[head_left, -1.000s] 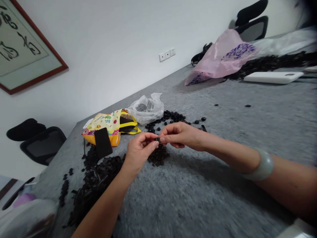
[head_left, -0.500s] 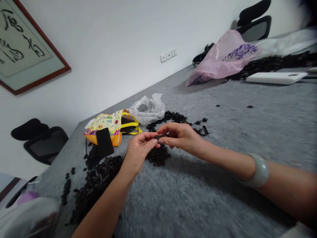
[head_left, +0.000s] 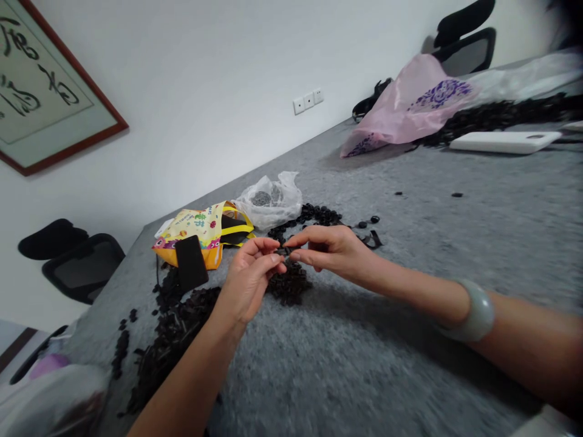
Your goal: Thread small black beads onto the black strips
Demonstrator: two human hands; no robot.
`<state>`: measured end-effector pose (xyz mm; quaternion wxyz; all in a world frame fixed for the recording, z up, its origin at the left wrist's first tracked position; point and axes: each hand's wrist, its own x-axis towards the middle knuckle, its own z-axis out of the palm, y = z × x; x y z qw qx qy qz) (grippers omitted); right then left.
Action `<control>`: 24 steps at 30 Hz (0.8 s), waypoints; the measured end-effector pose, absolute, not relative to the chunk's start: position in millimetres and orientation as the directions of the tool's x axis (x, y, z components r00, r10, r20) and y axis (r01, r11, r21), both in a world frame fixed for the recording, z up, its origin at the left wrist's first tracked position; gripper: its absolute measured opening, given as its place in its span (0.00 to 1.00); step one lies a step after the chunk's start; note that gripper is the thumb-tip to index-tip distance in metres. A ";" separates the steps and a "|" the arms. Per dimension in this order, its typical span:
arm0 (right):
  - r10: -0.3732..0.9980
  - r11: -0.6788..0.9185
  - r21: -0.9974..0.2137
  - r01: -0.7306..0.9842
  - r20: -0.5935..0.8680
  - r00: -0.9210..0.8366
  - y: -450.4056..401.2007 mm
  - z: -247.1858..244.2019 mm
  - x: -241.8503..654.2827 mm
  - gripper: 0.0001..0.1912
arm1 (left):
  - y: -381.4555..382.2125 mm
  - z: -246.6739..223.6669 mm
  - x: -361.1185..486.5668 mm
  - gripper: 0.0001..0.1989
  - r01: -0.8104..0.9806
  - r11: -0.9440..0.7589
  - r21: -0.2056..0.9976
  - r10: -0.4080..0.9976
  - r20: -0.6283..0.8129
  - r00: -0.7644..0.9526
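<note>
Near left: heap of loose black strips (head_left: 175, 340) beside my left forearm (head_left: 200, 364), looks like plenty left. Mid: small black piece (head_left: 285, 250) between my hands, unfinished I'd guess; right hand (head_left: 337, 249) pinching it, left hand (head_left: 246, 276) fingertips at it, can't tell if gripping. Just past: smaller dark pile (head_left: 289, 286). Beyond: black rings (head_left: 321, 213), maybe done ones.

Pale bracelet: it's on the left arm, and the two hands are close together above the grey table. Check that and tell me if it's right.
The arm is wrong: the head view shows the pale bracelet on the right arm. The left hand and right hand are indeed close together above the grey table.
</note>
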<state>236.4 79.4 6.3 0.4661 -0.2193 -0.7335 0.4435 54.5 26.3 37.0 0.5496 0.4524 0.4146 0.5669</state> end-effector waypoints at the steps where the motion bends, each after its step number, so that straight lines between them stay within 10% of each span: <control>1: 0.758 0.437 -0.889 -0.133 0.444 -0.478 79.9 6.1 235.8 0.13 | 26.2 36.9 54.9 0.12 -0.278 -0.050 0.959 0.998 0.057 0.019; 14: 0.835 -0.117 -0.935 -0.336 0.090 -0.542 78.6 -2.5 223.7 0.19 | 31.4 22.6 57.9 0.16 -0.445 0.046 0.895 0.998 -0.020 0.063; 24: 0.734 -0.498 -0.744 -0.446 -0.088 -0.673 78.2 -2.4 220.3 0.21 | 28.8 38.8 50.5 0.14 -0.334 0.208 0.920 0.976 -0.170 0.139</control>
